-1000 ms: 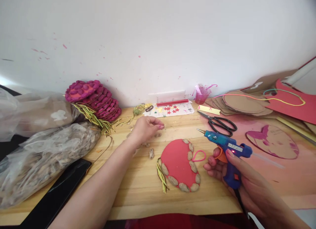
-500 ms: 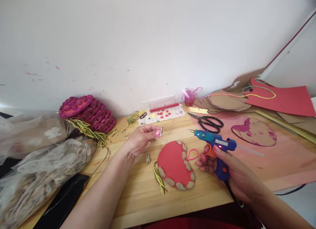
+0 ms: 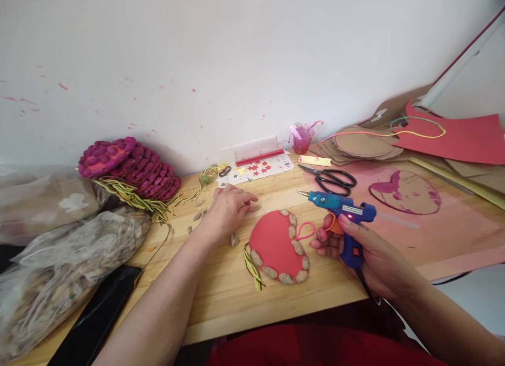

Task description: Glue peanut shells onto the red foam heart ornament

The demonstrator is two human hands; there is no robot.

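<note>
Right hand (image 3: 374, 254) wrapped around 1 glue gun (image 3: 333, 202), left hand (image 3: 229, 211) cannot tell if pinching, 1 red heart (image 3: 274, 242) near counter's (image 3: 213, 308) front edge

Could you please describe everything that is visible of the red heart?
The red heart has a smooth, seemingly card face. Brown, wrinkled nutlike pieces line its right and lower edges; its upper left edge is bare. A pink loop sticks out at the right notch, and yellowish strands trail from the left tip. It lies flat on the wooden table.
</note>
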